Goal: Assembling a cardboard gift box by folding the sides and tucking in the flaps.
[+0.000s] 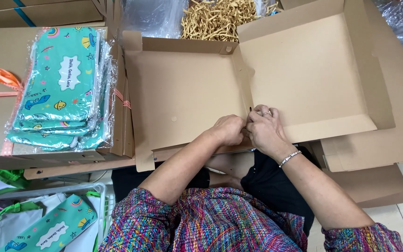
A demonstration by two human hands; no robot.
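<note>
where the two hands meet at the near edge of the cardboard box (187, 93), the left hand (228, 129) is curled into a loose fist, its fingers pinching the front fold of the box, and the right hand (266, 130) presses against it, fingers bent and gripping the same fold beside the crease. the right hand wears a ring (267, 113), and a silver bracelet (289, 158) sits on that wrist. the box lies flat and open in front of the person, its tray to the left and its lid (309, 70) spread to the right, both bare inside. to the left, a stack of green printed pouches (64, 88) in clear wrap rests on closed boxes tied with an orange ribbon (3, 79). beyond the box lies a heap of shredded paper filling (218, 18).
</note>
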